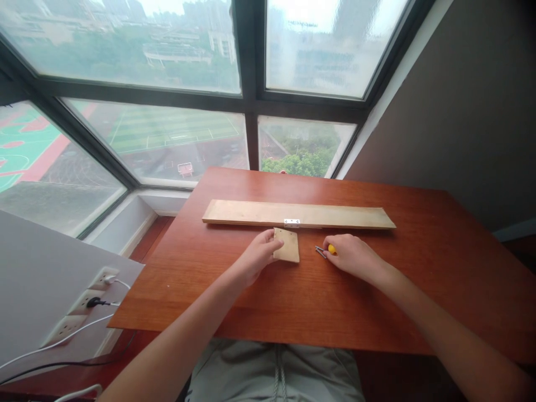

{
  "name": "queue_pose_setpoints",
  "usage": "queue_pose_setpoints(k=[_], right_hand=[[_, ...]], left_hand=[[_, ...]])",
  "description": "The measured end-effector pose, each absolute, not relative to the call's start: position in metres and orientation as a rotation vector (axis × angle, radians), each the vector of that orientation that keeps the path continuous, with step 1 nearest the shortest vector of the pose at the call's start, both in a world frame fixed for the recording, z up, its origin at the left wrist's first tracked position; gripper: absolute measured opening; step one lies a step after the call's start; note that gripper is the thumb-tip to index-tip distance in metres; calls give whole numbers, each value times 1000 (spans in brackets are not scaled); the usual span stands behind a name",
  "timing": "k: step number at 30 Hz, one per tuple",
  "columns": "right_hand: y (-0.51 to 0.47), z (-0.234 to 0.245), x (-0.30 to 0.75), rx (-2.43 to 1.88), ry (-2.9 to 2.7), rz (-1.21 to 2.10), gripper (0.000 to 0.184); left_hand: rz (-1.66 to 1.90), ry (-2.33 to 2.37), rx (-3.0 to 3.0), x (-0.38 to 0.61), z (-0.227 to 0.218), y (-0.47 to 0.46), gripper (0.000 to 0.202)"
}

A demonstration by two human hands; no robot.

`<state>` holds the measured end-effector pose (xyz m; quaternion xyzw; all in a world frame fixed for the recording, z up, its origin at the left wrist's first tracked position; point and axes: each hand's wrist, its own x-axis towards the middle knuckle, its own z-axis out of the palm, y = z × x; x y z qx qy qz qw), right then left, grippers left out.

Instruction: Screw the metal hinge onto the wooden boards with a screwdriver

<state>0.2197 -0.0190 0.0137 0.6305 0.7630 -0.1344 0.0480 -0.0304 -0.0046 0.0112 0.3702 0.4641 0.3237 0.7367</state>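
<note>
I sit at a red-brown wooden table [377, 301] by big windows [167, 139], with a brown wall [460, 111] on my right. My left hand [255, 258] pinches the edge of a small wood square [287, 245], which lies flat below a metal hinge [292, 223] on a long board [335, 216]. My right hand [352, 255] is curled around a yellow-handled tool [330, 249], just right of the square. Plugs sit in wall sockets [84, 304] on my left.

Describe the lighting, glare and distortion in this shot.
Head view: soft overcast daylight through the windows, upper panes washed out near white; a pale sheen on the table beyond the plank; faint shadows under the left hand gripping the wooden block and the right hand gripping the yellow-handled tool; wide-angle lens splays the window frames; focus sharp.
</note>
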Motion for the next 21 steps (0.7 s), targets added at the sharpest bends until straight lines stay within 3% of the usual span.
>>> queue_pose_setpoints(k=[11,21], right_hand=[[-20,11,224,1937,2361,-466,17],[-21,14,228,1954,2388,-464,17]], left_hand=[[843,1191,1214,-45,6,-1,53],[453,1587,2211,-63,18,5,32]])
